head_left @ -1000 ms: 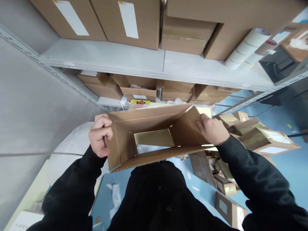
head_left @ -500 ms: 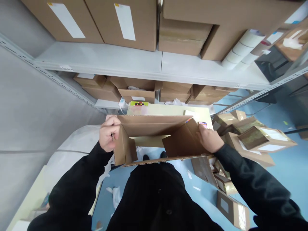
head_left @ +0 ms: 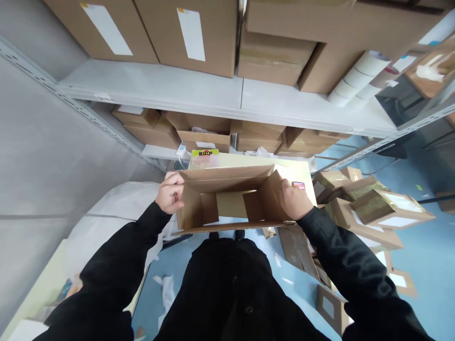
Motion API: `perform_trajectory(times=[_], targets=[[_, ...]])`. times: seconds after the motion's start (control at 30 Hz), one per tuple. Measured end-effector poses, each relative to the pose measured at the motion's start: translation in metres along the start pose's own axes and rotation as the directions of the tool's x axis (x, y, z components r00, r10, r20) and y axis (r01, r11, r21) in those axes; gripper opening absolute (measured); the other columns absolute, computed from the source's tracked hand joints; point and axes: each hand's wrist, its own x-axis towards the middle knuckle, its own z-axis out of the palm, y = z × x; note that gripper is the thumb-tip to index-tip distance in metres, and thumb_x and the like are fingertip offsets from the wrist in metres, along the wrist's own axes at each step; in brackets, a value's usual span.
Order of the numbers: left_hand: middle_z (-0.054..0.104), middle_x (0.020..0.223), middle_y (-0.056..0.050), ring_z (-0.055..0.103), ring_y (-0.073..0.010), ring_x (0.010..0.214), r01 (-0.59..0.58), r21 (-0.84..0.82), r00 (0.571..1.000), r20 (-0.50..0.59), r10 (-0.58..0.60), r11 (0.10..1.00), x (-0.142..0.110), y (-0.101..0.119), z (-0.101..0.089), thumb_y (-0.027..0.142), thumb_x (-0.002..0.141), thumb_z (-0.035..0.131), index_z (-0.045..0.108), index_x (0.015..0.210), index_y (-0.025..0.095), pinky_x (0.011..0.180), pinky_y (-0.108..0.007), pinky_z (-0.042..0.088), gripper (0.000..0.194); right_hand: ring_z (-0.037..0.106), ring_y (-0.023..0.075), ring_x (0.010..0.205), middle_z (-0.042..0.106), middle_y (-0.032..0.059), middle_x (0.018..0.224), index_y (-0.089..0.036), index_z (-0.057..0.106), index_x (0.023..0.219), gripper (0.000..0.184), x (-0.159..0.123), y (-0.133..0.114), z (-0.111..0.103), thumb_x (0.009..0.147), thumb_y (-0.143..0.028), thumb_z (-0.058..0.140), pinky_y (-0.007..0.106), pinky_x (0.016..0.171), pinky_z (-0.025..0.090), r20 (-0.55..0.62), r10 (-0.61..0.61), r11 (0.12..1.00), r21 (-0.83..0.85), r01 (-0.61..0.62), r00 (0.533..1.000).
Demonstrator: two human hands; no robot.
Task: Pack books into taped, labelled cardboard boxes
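I hold an open brown cardboard box (head_left: pixel 227 187) in front of my body, above a pale yellow table (head_left: pixel 249 162). My left hand (head_left: pixel 171 198) is closed round the box's left end wall. My right hand (head_left: pixel 293 201) grips the right end wall, fingers wrapped over its edge. The box's inner flaps are folded partly inward, and the table shows through the gap between them. A phone with a pink edge (head_left: pixel 299 184) lies on the table just beyond my right hand.
A grey metal shelf (head_left: pixel 213 92) ahead carries large cardboard boxes (head_left: pixel 185 33) above and smaller ones (head_left: pixel 204 132) below. Rolls of white tape (head_left: pixel 359 76) lie at the upper right. Several small boxes (head_left: pixel 369 208) are piled on the blue floor to the right. White bags (head_left: pixel 117 208) sit left.
The box has moved away from me and lower, toward the table. Its end flaps have folded further inward, and both hands have shifted closer together.
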Motion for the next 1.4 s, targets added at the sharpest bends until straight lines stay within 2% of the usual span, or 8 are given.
perform_trajectory(times=[0.33, 0.47, 0.63, 0.77, 0.9, 1.17, 1.27, 1.4], targets=[[0.046, 0.075, -0.007, 0.047, -0.0235, 0.084, 0.027, 0.078, 0.989, 0.146, -0.039, 0.997, 0.006, -0.015, 0.004, 0.080, 0.071, 0.034, 0.045, 0.045, 0.018, 0.082, -0.045, 0.041, 0.068, 0.065, 0.0278, 0.083, 0.064, 0.0195, 0.087, -0.005, 0.046, 0.109, 0.027, 0.009, -0.013, 0.014, 0.086, -0.016, 0.037, 0.033, 0.067, 0.042, 0.011, 0.087, 0.991, 0.105, -0.087, 0.996], [0.043, 0.128, -0.019, 0.035, -0.0368, 0.125, 0.007, 0.143, 0.993, 0.118, -0.024, 0.990, -0.002, -0.005, 0.008, 0.081, 0.069, 0.037, 0.064, 0.099, 0.016, 0.102, -0.056, 0.028, 0.076, 0.066, 0.0279, 0.083, 0.064, 0.0192, 0.086, -0.005, 0.046, 0.109, 0.027, 0.007, -0.016, 0.021, 0.085, -0.013, 0.038, 0.033, 0.068, 0.044, -0.005, 0.136, 0.987, 0.092, -0.135, 0.991], [0.003, 0.152, -0.022, 0.004, -0.0380, 0.141, 0.148, 0.164, 0.989, -0.039, -0.143, 0.975, -0.038, 0.004, 0.010, 0.080, 0.074, 0.025, 0.012, 0.146, 0.020, 0.107, -0.059, 0.019, 0.095, 0.066, 0.0284, 0.084, 0.064, 0.0189, 0.084, -0.003, 0.047, 0.108, 0.027, 0.008, -0.020, 0.020, 0.086, -0.012, 0.034, 0.034, 0.069, 0.044, -0.014, 0.154, 0.982, 0.117, -0.151, 0.988], [0.046, 0.129, -0.022, 0.047, -0.0335, 0.121, 0.298, 0.097, 0.939, -0.209, -0.274, 0.950, -0.071, 0.005, 0.004, 0.075, 0.072, 0.043, 0.045, 0.125, 0.016, 0.095, -0.050, 0.042, 0.080, 0.066, 0.0280, 0.083, 0.065, 0.0205, 0.084, -0.002, 0.048, 0.107, 0.026, 0.011, -0.026, 0.018, 0.085, -0.009, 0.035, 0.032, 0.067, 0.042, -0.020, 0.140, 0.983, 0.119, -0.137, 0.990], [0.063, 0.102, -0.014, 0.061, -0.0254, 0.099, 0.310, -0.054, 0.950, 0.068, -0.306, 0.949, -0.079, 0.020, -0.004, 0.060, 0.086, 0.035, 0.062, 0.102, 0.017, 0.089, -0.042, 0.048, 0.053, 0.065, 0.0282, 0.082, 0.064, 0.0220, 0.086, -0.002, 0.048, 0.107, 0.026, 0.014, -0.028, 0.017, 0.087, -0.012, 0.034, 0.033, 0.068, 0.041, -0.035, 0.136, 0.984, 0.120, -0.131, 0.990], [0.036, 0.145, -0.018, 0.025, -0.0418, 0.135, 0.217, -0.060, 0.827, 0.542, -0.151, 0.974, -0.085, 0.028, -0.014, 0.093, 0.054, 0.029, 0.041, 0.139, 0.019, 0.108, -0.061, 0.018, 0.113, 0.047, 0.0276, 0.123, 0.049, 0.0232, 0.131, -0.006, 0.033, 0.136, 0.057, 0.002, 0.002, 0.035, 0.094, -0.044, 0.031, 0.038, 0.096, 0.037, 0.079, -0.241, 0.907, 0.373, 0.195, 0.967], [0.035, 0.146, -0.015, 0.024, -0.0406, 0.136, 0.182, 0.046, 0.812, 0.556, -0.176, 0.982, -0.088, 0.024, -0.008, 0.082, 0.058, 0.052, 0.037, 0.140, 0.023, 0.107, -0.061, 0.019, 0.103, 0.021, 0.0274, 0.140, 0.015, 0.0212, 0.152, -0.010, 0.021, 0.145, 0.071, 0.003, 0.005, 0.050, 0.091, -0.055, 0.030, 0.041, 0.106, 0.028, 0.148, -0.374, 0.824, 0.506, 0.254, 0.916], [0.050, 0.137, -0.011, 0.032, -0.0323, 0.135, 0.207, 0.018, 0.895, 0.401, -0.196, 0.978, -0.087, 0.017, 0.004, 0.050, 0.078, 0.057, 0.055, 0.125, 0.024, 0.107, -0.054, 0.031, 0.054, 0.014, 0.0261, 0.142, -0.005, 0.0118, 0.156, -0.022, 0.021, 0.146, 0.062, 0.003, 0.019, 0.067, 0.093, -0.054, 0.020, 0.044, 0.102, 0.032, 0.221, -0.407, 0.651, 0.751, 0.112, 0.886]])
